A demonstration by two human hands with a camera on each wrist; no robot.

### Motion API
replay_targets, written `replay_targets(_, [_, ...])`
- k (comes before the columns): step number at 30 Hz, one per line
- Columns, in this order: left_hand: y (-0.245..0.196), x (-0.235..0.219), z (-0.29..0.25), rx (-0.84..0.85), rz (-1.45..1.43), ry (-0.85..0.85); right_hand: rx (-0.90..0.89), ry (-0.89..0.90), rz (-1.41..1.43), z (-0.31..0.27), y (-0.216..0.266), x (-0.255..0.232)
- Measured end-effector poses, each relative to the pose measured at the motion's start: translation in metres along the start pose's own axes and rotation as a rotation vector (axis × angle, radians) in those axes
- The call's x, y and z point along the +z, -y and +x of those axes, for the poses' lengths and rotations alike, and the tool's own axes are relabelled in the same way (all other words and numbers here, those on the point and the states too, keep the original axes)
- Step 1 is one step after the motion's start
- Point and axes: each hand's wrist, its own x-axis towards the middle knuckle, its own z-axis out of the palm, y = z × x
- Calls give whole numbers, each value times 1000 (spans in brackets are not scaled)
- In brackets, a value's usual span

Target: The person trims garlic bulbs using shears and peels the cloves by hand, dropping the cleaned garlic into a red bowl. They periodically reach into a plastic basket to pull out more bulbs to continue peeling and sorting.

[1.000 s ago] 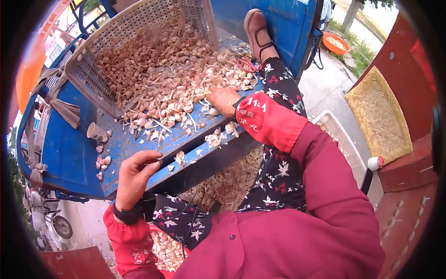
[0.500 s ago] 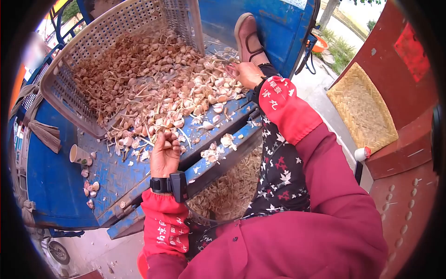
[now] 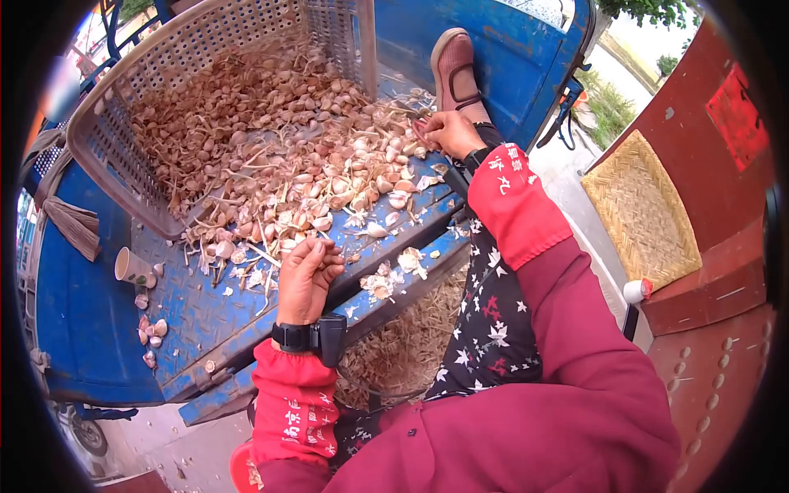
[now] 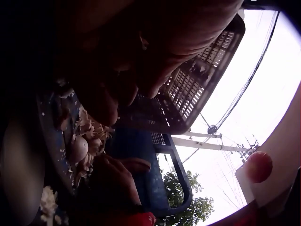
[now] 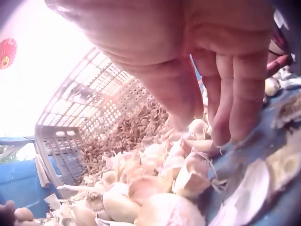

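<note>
Loose garlic cloves (image 3: pixel 345 185) and dry stems are heaped on a blue truck bed (image 3: pixel 205 329), spilling from a tipped plastic basket (image 3: pixel 103 164). At the heap's right end my right hand (image 3: pixel 454 134) reaches down; in the right wrist view its thumb and fingertips close around a garlic clove (image 5: pixel 203 144). Scissors with red handles (image 3: pixel 420 128) lie beside those fingers. My left hand (image 3: pixel 306 279) is palm up over the heap's front edge, fingers curled and thumb against them. I cannot tell if it holds something; its fingers (image 4: pixel 106 106) are dark in the left wrist view.
A paper cup (image 3: pixel 130 266) lies tipped at the left, near several stray cloves (image 3: pixel 152 330). Peeled skins (image 3: pixel 383 281) lie on the bed's front ledge. Beneath the ledge is dry debris (image 3: pixel 403 353). A woven mat (image 3: pixel 643 209) leans at the right; a shoe (image 3: pixel 454 70) rests on the bed.
My right hand has gone from the heap's middle to its right end by the scissors. My left hand has come from the front ledge up to the cloves and turned palm up.
</note>
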Motion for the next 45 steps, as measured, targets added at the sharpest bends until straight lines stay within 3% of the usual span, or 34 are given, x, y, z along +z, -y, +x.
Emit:
replay_targets(2, [-1, 0, 0, -6, 3, -7, -40, -37, -27, 4, -12, -3])
replay_targets(5, [0, 5, 2, -7, 29, 0, -87, 272, 54, -12, 11, 5])
replay_targets(6, [0, 5, 1, -1, 47, -1, -204, 295, -49, -11, 12, 13])
replay_targets(8, [1, 5, 1, 1, 54, -2, -509, 172, -332, -12, 10, 35])
replay_targets(10, [0, 5, 0, 7, 60, -5, -468, 148, -486, -10, 8, 50])
replay_targets(12, [0, 7, -1, 13, 60, -4, -470, 153, -447, -15, 17, 42])
replay_targets(14, [0, 4, -1, 0, 47, 6, -58, 350, 96, -18, 27, 27])
replay_targets(16, [-1, 4, -1, -1, 31, 9, -23, 430, 339, -26, 36, 20])
replay_targets(20, [3, 16, 0, 79, 9, 3, -206, 547, 452, -72, 74, 27])
replay_targets(22, [5, 22, -1, 117, -9, 7, -161, 507, 396, -99, 92, 39])
replay_targets(23, [5, 24, -2, 112, -27, 17, -303, 394, 365, -112, 97, 47])
replay_targets(26, [8, 26, -9, 104, -57, 13, -505, 263, 294, -146, 106, 62])
replay_targets(28, [15, 28, -12, 167, -53, -39, -448, 215, 229, -163, 102, 69])
replay_targets(30, [17, 29, -19, 141, -64, -96, -283, 331, 545, -176, 92, 74])
replay_targets(31, [17, 30, -23, 136, -59, -78, -402, 319, 602, -178, 83, 77])
replay_targets(32, [14, 33, -29, 132, -49, -65, -397, 300, 598, -177, 82, 65])
replay_targets(34, [3, 51, -41, 109, -68, -62, -90, 458, 480, -167, 78, 34])
replay_targets(36, [-19, 85, -67, 91, -79, 185, -174, 141, 206, -132, 52, 15])
replay_targets(37, [-28, 100, -83, 183, 46, 310, -134, 56, 69, -115, 42, 6])
replay_targets(39, [-46, 126, -113, 378, 193, 569, -228, -56, -165, -87, 23, -1])
replay_targets(41, [-64, 143, -124, 526, 120, 860, -313, -7, -222, -68, 7, 7])
replay_targets(42, [-63, 155, -134, 597, -17, 832, -394, 27, -233, -66, 7, 15])
replay_targets(43, [-62, 167, -143, 673, -148, 807, -342, 88, -258, -64, 7, 23])
replay_targets(45, [-54, 181, -157, 763, -308, 588, -438, 47, -331, -62, 2, 36])
